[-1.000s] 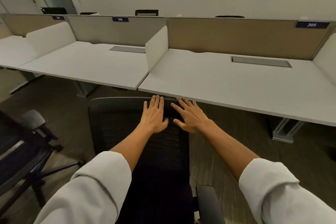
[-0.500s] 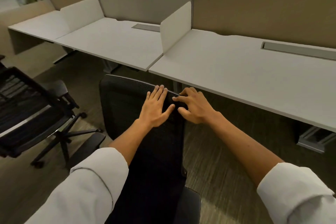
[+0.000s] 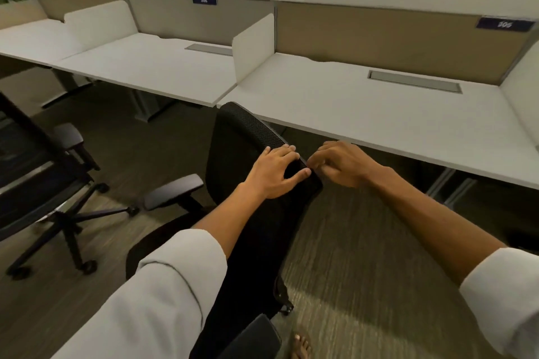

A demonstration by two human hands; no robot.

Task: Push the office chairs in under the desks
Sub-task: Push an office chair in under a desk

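Observation:
A black mesh office chair (image 3: 242, 137) stands in front of the white desk (image 3: 379, 108) labelled 305, its backrest turned at an angle to the desk edge. My left hand (image 3: 274, 172) grips the top edge of the backrest, fingers over the far side and thumb on the near side. My right hand (image 3: 341, 166) holds the same top edge at its right corner with curled fingers. The chair's seat is hidden behind the backrest and my arms; one grey armrest (image 3: 172, 192) sticks out to the left.
A second black chair (image 3: 35, 172) stands pulled out on the left, facing the neighbouring desk (image 3: 151, 67) labelled 306. White dividers and tan partition panels (image 3: 393, 38) separate the desks. Metal desk legs (image 3: 145, 108) stand underneath. My foot (image 3: 300, 344) shows on the carpet.
The backrest has swung from square to me to an angle, its left side now towards the desk. Both hands went from lying flat on it to curling over its top edge.

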